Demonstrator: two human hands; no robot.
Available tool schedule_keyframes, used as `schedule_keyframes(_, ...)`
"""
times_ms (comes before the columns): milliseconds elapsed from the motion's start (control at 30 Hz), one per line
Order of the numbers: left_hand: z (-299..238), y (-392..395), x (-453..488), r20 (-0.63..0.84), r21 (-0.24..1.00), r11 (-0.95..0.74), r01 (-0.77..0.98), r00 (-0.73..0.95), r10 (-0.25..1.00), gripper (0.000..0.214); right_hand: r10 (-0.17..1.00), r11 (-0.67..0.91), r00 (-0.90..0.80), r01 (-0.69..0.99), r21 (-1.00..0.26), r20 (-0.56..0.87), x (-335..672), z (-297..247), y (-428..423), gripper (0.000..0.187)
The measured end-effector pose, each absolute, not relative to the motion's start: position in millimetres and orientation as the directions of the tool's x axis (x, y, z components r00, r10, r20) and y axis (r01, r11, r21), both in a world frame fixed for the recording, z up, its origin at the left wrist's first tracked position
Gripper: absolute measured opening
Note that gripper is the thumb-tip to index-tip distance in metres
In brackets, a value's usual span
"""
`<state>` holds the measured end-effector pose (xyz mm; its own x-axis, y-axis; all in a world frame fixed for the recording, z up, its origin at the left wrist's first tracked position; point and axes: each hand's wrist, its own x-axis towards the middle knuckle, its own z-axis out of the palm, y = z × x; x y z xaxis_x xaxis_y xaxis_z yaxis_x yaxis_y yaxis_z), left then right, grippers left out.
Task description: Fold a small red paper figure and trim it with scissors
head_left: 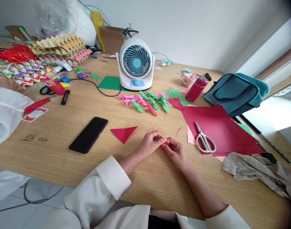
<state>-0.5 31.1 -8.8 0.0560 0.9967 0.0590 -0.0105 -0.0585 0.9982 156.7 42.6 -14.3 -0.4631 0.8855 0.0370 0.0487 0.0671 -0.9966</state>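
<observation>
Here, both hands meet near the table's (64,108) front edge. The left hand (150,143) and right hand (176,153) each pinch the small red paper piece (165,143) between fingertips, one from either side, low over the wood. Most of the piece is hidden by the fingers. At nine o'clock from the hands lies a folded red triangle (124,133), and farther that way a black phone (88,134). At three o'clock, scissors (204,140) rest on a stack of red sheets (222,124). At twelve o'clock sit pink and green folded figures (145,101), with a white fan (136,63) beyond them.
</observation>
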Motion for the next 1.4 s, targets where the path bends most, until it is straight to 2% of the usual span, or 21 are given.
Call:
schedule_keyframes(200,-0.7,29.3,0.0,0.059,0.998,-0.059,-0.036,0.009,0.998,0.027,0.886,0.05,-0.463,0.035,-0.998,0.028,156.1,-13.9,43.7,0.033)
schedule_keyframes(433,2.6,30.3,2.6,-0.021,0.991,0.021,-0.134,0.002,1.0,0.031,0.9,0.02,-0.436,0.02,-1.0,0.009,155.0,-6.0,42.6,0.034)
schedule_keyframes(633,3.7,29.7,1.2,0.011,0.995,-0.011,-0.101,0.0,1.0,0.04,0.919,-0.028,-0.394,0.002,-1.0,-0.026,154.0,-6.3,43.2,0.035)
schedule_keyframes(900,-7.0,30.5,3.5,0.064,0.998,-0.064,-0.007,-0.024,0.998,0.021,0.938,-0.024,-0.346,-0.009,-1.0,-0.019,152.6,-8.2,43.9,0.039)
schedule_keyframes(1400,-1.4,31.2,1.7,0.071,0.996,-0.071,-0.051,-0.015,0.997,0.019,0.932,-0.058,-0.359,-0.014,-0.998,-0.05,155.6,-8.7,46.3,0.037)
